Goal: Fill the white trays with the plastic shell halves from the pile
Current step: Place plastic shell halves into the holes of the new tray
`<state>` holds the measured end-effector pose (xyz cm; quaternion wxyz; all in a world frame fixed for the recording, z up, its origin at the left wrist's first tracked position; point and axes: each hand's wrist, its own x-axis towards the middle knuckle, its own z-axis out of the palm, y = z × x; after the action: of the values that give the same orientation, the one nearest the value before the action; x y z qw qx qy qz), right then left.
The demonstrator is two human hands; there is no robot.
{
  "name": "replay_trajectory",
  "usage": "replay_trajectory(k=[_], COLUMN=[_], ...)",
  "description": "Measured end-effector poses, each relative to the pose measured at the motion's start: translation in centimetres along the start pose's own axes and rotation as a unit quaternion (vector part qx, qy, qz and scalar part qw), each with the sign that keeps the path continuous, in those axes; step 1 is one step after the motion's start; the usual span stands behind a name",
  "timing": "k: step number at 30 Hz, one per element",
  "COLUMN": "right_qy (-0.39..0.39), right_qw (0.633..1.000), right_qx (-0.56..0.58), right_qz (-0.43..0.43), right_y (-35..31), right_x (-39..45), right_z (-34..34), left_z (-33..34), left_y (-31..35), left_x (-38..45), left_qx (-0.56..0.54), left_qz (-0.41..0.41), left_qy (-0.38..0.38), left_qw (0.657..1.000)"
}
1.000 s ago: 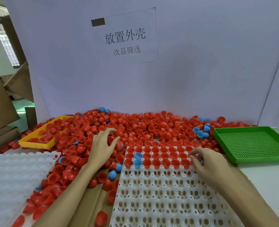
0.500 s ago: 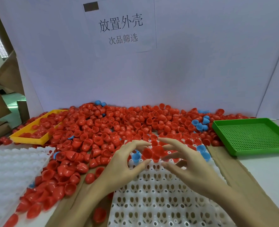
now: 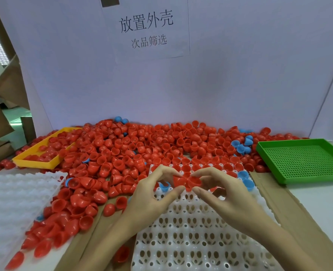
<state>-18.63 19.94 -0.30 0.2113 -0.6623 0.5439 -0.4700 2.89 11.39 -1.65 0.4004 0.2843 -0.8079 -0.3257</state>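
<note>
Pinching red shells [image 3: 187, 181] together, left hand [image 3: 152, 194] and right hand [image 3: 226, 192] meet above white tray [image 3: 191, 241].

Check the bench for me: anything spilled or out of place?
Yes. The pile of red shell halves has spread over the yellow tray and onto the cardboard beside the white tray. A few blue halves are mixed in.

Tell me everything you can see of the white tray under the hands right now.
The white tray looks like moulded plastic, a grid of round cups with holes. It lies flat on brown cardboard, its far edge against the pile of shells. Only the far rows hold shells, mostly red, a few blue; the near rows are empty. Both hands hover over it, pinching red shells.
</note>
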Motion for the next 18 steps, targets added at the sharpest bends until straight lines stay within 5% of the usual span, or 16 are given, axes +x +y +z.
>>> replay_trajectory(k=[9, 18], right_qy=[0.009, 0.024], right_qw=[0.999, 0.998], right_qx=[-0.021, 0.035], right_qz=[-0.028, 0.038], right_y=[-0.23, -0.46], right_x=[-0.18, -0.12], right_z=[0.76, 0.91], left_z=[0.60, -0.01], left_y=[-0.15, -0.42], left_x=[0.14, 0.26], left_qx=[-0.036, 0.063], left_qz=[-0.051, 0.084], left_qy=[-0.035, -0.021], left_qw=[0.997, 0.994])
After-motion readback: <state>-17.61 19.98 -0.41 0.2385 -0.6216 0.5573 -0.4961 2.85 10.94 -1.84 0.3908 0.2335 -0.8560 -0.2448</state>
